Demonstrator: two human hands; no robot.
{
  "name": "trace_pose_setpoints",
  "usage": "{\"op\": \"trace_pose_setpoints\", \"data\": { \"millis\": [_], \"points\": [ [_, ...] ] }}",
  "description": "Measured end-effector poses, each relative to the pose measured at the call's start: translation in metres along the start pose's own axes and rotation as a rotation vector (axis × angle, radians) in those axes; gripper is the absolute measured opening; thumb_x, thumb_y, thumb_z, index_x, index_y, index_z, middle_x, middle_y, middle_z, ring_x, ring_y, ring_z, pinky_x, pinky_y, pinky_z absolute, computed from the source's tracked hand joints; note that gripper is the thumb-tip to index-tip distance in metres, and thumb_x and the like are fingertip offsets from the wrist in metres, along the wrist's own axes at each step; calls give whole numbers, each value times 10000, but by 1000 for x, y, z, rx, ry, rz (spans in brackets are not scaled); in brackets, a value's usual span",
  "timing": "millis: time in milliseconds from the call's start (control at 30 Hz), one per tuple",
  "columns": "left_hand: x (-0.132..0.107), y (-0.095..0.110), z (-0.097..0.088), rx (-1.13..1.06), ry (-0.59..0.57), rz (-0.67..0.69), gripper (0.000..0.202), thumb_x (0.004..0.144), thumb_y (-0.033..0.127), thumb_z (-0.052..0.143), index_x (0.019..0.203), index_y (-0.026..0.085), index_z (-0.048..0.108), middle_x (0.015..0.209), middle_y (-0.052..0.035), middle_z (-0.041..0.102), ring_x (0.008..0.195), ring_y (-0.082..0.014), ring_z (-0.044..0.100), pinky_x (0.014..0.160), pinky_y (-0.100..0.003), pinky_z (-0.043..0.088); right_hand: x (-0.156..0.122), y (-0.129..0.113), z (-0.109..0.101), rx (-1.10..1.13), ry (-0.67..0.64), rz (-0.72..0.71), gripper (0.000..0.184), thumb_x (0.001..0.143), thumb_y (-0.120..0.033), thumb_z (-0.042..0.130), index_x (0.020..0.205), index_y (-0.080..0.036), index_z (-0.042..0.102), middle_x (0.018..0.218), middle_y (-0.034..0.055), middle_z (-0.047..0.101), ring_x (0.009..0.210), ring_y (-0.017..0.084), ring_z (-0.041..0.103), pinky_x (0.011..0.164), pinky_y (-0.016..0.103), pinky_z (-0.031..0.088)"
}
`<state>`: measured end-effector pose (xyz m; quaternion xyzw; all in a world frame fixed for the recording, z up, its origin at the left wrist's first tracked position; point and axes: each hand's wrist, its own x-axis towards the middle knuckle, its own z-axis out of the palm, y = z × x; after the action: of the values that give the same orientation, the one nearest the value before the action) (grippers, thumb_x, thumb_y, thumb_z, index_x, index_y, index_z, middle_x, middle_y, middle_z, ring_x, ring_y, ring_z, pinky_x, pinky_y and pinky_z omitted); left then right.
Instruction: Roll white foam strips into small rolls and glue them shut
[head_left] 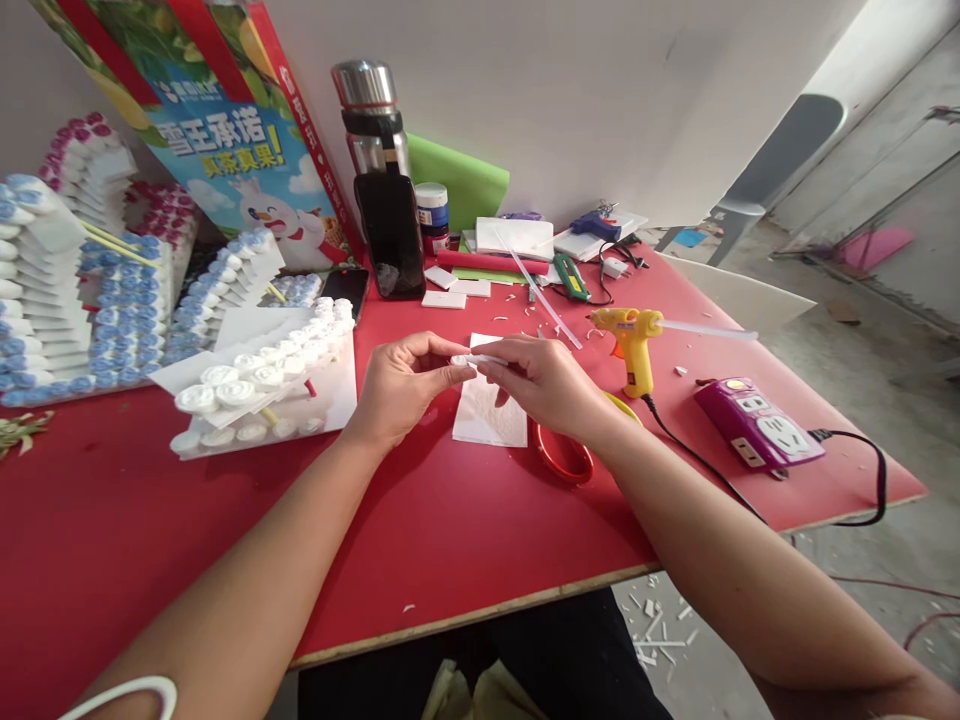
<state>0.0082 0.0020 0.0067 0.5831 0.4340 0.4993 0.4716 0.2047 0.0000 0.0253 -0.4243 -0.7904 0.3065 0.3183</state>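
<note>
Over the smooth red table [420, 540], I see the left hand [397, 385] pinching a white coil [460, 360] and the right hand [536, 378] pinching its thin strip [482, 358], above a flat white sheet [487, 425]; spiral white flowers [236, 391] cluster left, a yellow plastic glue gun [636, 350] right.

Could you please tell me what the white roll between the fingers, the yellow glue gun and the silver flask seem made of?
White roll: matte, perhaps paper or thin foam, by its coiled look. Yellow glue gun: probably smooth plastic, given its moulded shape. Silver flask: likely shiny metal, from its bright reflections.
</note>
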Motion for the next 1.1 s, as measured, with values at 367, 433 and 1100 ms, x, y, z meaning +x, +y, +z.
{"op": "trace_pose_setpoints", "data": {
  "millis": [367, 433, 1100],
  "points": [
    [-1, -3, 5, -123, -6, -51, 341, 587, 302, 933, 786, 165, 693, 758, -8, 698, 725, -143, 636, 702, -261, 536, -3, 5, 11, -321, 180, -258, 272, 997, -249, 460, 911, -159, 702, 797, 57, 636, 663, 131, 534, 608, 260, 352],
    [-1, -3, 5, -113, -20, -41, 347, 584, 295, 933, 779, 167, 676, 745, 3, 676, 703, -132, 617, 675, -251, 520, -4, 5, 10, -323, 162, -303, 274, 995, -235, 454, 918, -154, 704, 810, 66, 646, 659, 132, 539, 599, 259, 350],
    [-4, -1, 7, -12, -36, 62, 293, 724, 382, 846, 834, 179, 667, 659, 16, 614, 568, -106, 528, 540, -234, 432, -3, 0, 9, -56, 147, -194, 248, 975, -217, 525, 828, -168, 718, 710, 22, 610, 608, 108, 520, 586, 242, 387]
  ]
}}
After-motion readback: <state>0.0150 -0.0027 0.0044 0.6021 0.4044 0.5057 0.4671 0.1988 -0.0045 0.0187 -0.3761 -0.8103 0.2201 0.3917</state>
